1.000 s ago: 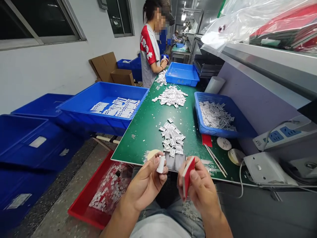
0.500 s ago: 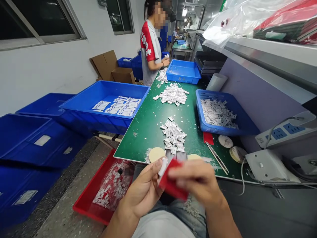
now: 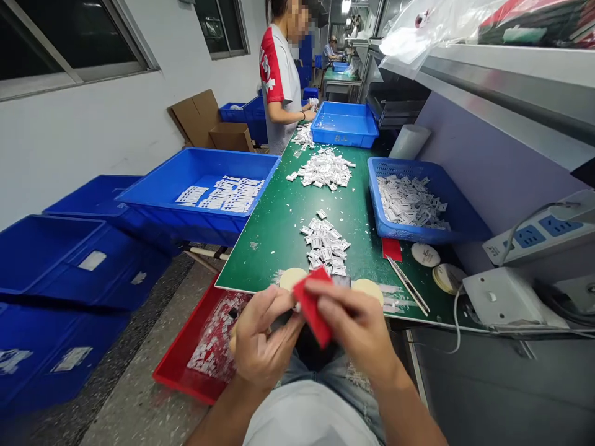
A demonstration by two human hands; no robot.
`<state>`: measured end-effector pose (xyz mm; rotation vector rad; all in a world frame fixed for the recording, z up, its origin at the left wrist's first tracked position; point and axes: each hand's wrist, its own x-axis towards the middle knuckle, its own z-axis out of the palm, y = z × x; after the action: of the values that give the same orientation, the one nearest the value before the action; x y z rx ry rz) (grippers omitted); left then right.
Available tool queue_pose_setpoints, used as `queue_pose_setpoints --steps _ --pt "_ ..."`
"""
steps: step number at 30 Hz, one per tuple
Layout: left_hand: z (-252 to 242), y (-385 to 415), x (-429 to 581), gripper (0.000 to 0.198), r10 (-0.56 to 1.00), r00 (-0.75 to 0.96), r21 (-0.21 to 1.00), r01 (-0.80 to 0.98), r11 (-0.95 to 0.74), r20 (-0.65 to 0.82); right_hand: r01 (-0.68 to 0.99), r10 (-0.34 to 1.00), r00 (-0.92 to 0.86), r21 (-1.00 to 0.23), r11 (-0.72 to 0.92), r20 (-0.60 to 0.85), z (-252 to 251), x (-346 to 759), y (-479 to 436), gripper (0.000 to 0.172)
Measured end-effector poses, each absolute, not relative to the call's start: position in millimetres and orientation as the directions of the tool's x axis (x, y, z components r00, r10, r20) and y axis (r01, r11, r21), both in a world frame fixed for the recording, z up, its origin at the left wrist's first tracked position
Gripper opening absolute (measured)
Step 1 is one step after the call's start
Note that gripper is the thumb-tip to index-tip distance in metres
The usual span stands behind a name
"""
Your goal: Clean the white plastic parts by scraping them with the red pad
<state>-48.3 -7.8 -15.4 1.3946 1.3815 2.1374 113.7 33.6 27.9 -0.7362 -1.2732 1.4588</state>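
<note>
Right hand (image 3: 357, 328), lower centre over the lap, closed in a pinch on a red card (image 3: 313, 310) held between thumb and fingers. The card sits just short of the near edge of the table (image 3: 274, 241), between the two hands. Its long axis runs slantwise, with the upper end pointing up and left toward the table and the lower end pointing down and right into the palm.

Left hand (image 3: 263, 337) meets the card's left edge, fingers curled shut toward the palm. Whatever it encloses is hidden; only a pale speck shows at the thumb tip. The right fingers cover part of the card, and blur softens both hands.

On the table beyond lie a pile of white pieces (image 3: 325, 244), round discs (image 3: 290, 277) partly hidden behind the hands, tweezers (image 3: 409, 288) and a blue basket (image 3: 460, 214) holding more pieces. A red tray (image 3: 171, 364) stands on the floor at left, below the table edge. A co-worker (image 3: 279, 68) stands at the far end.
</note>
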Motion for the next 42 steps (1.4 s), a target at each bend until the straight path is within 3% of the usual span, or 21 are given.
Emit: queue_pose_setpoints --steps 2,5,8,12,14,15,17,19,21,24,27,29,33,37,40,42 --pt "-10 -9 -45 0.089 0.56 -0.468 0.728 0.382 -0.569 0.683 -0.195 0.968 -0.199 -0.974 0.116 0.155 29 113 39 0.021" --pt "-4 -10 -42 0.084 0.533 -0.435 0.688 0.417 -0.595 0.725 -0.211 0.889 -0.41 -0.969 0.126 0.205 32 114 45 0.023" --pt "-5 -12 -42 0.088 0.521 -0.464 0.696 0.42 -0.583 0.717 -0.161 0.954 -0.222 -0.972 0.169 0.202 35 114 46 0.021" --pt "-12 -16 -42 0.086 0.516 -0.483 0.704 0.407 -0.583 0.707 -0.153 0.9 -0.349 -0.964 0.219 0.26 37 114 44 0.023" --pt "-13 -18 -39 0.089 0.494 -0.519 0.712 0.428 -0.556 0.697 -0.137 0.95 -0.218 -0.971 0.196 0.223 35 115 45 0.023" --pt "-11 -19 -38 0.085 0.496 -0.536 0.727 0.434 -0.532 0.683 -0.146 0.968 -0.157 -0.974 0.174 0.196 34 116 46 0.025" --pt "-6 -19 -34 0.065 0.517 -0.558 0.757 0.411 -0.508 0.65 -0.173 0.957 -0.239 -0.977 0.127 0.166 31 118 51 0.03" --pt "2 -17 -33 0.048 0.548 -0.596 0.794 0.292 -0.533 0.587 -0.167 0.955 -0.257 -0.98 0.107 0.148 27 120 58 0.028" --pt "12 -13 -32 0.042 0.672 -0.6 0.843 0.006 -0.538 0.434 -0.183 0.992 -0.074 -0.979 0.086 0.101 24 123 64 0.023" --pt "23 -4 -33 0.03 0.895 -0.41 0.821 -0.438 -0.365 0.179 -0.395 0.999 0.035 -0.919 0.006 -0.008 22 128 61 0.019" --pt "28 2 -31 0.023 0.936 -0.333 0.805 -0.521 -0.284 0.115 -0.597 0.993 -0.092 -0.795 -0.109 -0.067 28 137 46 0.013" --pt "27 3 -29 0.025 0.945 -0.309 0.825 -0.502 -0.258 0.107 -0.629 0.983 -0.183 -0.767 -0.125 -0.01 34 145 37 0.011" --pt "23 1 -25 0.033 0.976 -0.215 0.857 -0.498 -0.136 0.031 -0.399 0.841 -0.51 -0.916 -0.047 0.179 51 153 44 0.021" --pt "21 -2 -24 0.033 0.98 -0.196 0.875 -0.467 -0.125 0.036 -0.242 0.93 -0.28 -0.955 0.172 0.239 64 151 70 0.023" --pt "21 -2 -25 0.036 0.985 -0.171 0.885 -0.454 -0.106 0.03 -0.201 0.85 -0.463 -0.964 0.176 0.252 65 148 78 0.023" --pt "21 -1 -25 0.037 0.981 -0.179 0.876 -0.458 -0.153 0.077 -0.177 0.907 -0.339 -0.964 0.199 0.249 61 146 77 0.021"
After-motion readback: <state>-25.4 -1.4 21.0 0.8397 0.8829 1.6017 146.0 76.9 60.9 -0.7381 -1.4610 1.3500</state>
